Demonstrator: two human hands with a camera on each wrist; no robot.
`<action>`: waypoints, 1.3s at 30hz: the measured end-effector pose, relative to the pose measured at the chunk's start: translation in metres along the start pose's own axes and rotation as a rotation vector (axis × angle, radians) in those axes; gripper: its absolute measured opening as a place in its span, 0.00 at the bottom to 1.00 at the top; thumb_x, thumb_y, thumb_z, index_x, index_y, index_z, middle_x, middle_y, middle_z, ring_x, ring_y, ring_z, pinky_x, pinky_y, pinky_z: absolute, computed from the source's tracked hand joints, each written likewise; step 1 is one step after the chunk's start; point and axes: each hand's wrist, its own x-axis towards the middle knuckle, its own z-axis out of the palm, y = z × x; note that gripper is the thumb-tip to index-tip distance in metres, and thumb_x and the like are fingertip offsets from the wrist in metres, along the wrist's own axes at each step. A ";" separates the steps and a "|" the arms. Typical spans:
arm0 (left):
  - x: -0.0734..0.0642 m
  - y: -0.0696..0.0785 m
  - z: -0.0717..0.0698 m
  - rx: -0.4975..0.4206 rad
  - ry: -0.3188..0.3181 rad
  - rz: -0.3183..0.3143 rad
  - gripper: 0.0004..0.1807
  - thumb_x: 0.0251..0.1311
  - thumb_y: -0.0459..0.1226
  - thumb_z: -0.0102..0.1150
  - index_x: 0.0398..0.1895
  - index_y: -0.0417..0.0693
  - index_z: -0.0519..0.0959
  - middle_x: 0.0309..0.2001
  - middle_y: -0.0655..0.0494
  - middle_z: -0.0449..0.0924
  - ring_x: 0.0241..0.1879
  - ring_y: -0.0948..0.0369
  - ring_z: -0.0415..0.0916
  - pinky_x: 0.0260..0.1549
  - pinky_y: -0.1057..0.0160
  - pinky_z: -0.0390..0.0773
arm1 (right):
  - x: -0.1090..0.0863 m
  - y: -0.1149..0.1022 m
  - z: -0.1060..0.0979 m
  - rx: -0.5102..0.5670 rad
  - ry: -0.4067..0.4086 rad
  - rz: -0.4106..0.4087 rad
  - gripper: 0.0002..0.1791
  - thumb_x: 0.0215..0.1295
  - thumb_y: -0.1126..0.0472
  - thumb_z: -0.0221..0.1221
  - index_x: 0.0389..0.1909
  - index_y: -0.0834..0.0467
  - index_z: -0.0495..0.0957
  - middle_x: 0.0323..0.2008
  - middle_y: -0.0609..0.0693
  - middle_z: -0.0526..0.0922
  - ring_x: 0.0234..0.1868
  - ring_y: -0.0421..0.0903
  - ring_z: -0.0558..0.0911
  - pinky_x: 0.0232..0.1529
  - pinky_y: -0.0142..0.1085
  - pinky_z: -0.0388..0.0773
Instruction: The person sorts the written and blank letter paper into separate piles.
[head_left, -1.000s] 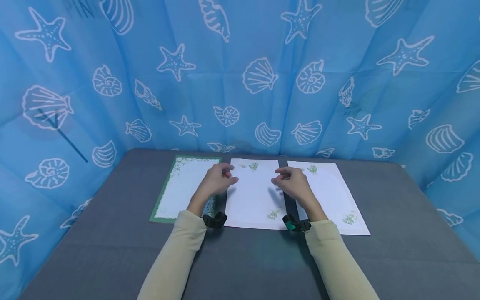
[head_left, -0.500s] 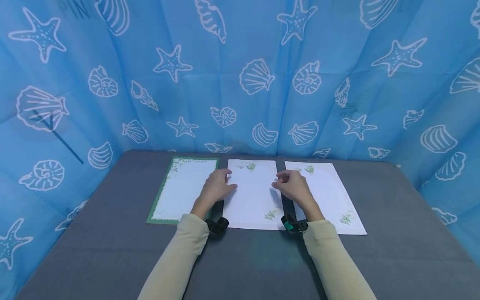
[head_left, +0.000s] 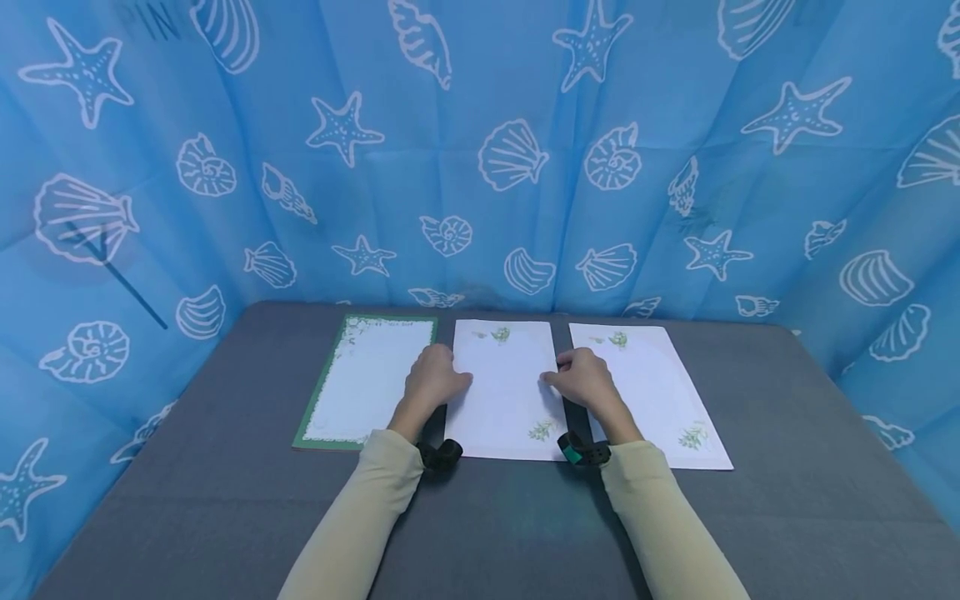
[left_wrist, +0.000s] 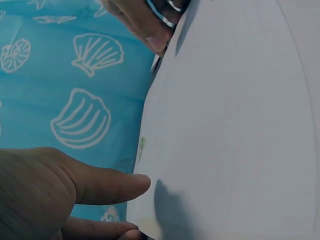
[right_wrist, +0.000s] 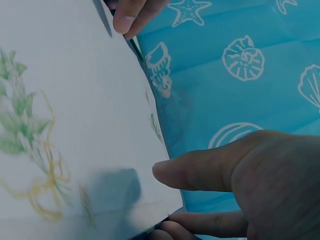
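Note:
A white sheet of paper printed with small green leaf sprigs lies in the middle of the grey table. My left hand is at its left edge, thumb reaching over the paper and fingers along the side. At the right edge my right hand mirrors this. In the left wrist view the thumb hovers apart from its shadow, while fingertips meet the sheet's edge. The right wrist view shows that thumb above the paper, with curled fingers low at the edge.
Left of the middle sheet lies white paper with a green leafy border. Another sprig-printed sheet is on the right, partly under the right forearm. A blue curtain with shells and starfish hangs behind the grey table.
Both hands have come down closer to the middle sheet, and their fingers have drawn nearer its side edges. The papers lie where they were; the head view shifted slightly.

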 end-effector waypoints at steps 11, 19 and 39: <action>-0.003 0.004 -0.003 -0.021 0.013 0.011 0.19 0.63 0.38 0.64 0.52 0.33 0.83 0.49 0.39 0.81 0.35 0.49 0.79 0.29 0.53 0.79 | -0.001 -0.002 -0.004 0.005 0.033 -0.009 0.22 0.63 0.59 0.66 0.52 0.72 0.81 0.37 0.60 0.83 0.34 0.51 0.81 0.35 0.43 0.77; -0.003 0.006 -0.004 -0.096 0.079 0.021 0.17 0.63 0.35 0.63 0.54 0.38 0.82 0.36 0.49 0.82 0.34 0.53 0.80 0.32 0.54 0.80 | 0.000 -0.002 -0.003 0.083 0.130 -0.024 0.21 0.63 0.63 0.65 0.55 0.69 0.80 0.39 0.61 0.85 0.39 0.56 0.84 0.41 0.48 0.80; -0.003 0.011 -0.015 -0.481 0.038 0.103 0.20 0.63 0.30 0.65 0.59 0.37 0.79 0.40 0.45 0.85 0.27 0.55 0.85 0.30 0.57 0.84 | 0.000 0.013 -0.036 0.362 0.072 -0.006 0.18 0.70 0.67 0.60 0.57 0.69 0.76 0.46 0.65 0.84 0.38 0.50 0.84 0.39 0.41 0.84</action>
